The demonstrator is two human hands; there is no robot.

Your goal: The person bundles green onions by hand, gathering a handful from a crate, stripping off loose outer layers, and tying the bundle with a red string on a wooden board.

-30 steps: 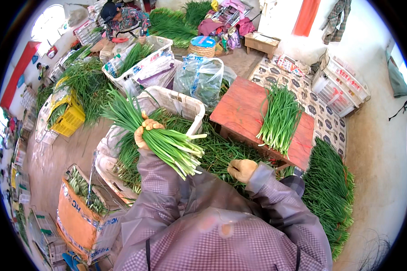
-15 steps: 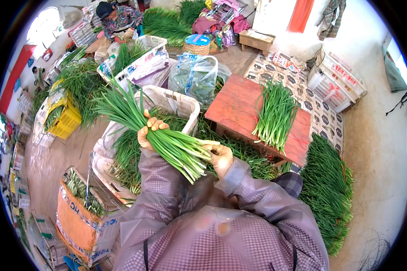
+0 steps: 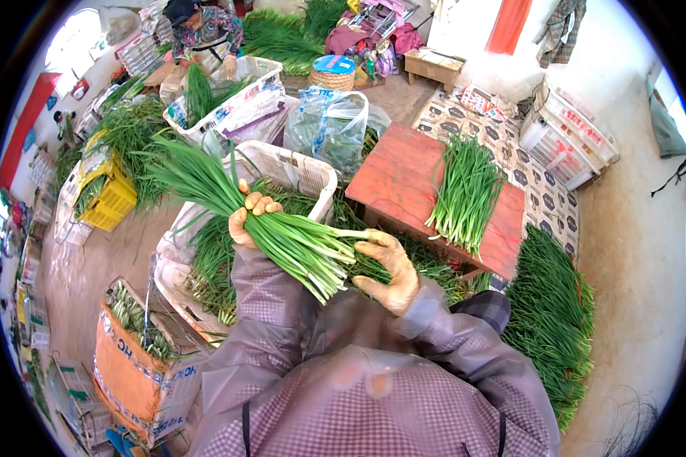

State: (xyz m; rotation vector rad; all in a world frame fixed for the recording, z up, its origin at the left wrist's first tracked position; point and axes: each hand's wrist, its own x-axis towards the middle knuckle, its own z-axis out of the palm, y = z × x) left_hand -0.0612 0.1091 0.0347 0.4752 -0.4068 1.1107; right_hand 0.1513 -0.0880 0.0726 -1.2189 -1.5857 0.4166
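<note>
Green stalk bunch (image 3: pixel 291 241), slanted, pale ends rightward

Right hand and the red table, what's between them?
In the head view, loose green stalks show between the right hand and the red table.

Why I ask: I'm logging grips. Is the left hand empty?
No, the left hand is closed around a bundle of long green stalks.

"What's the room like?"
"White walls (image 3: pixel 625 84), a brown floor (image 3: pixel 84 282) and a bright window (image 3: pixel 72 42)."
"Any tables?"
"A red tabletop (image 3: pixel 395 169), and a little wooden table (image 3: pixel 434 65) farther back."
</note>
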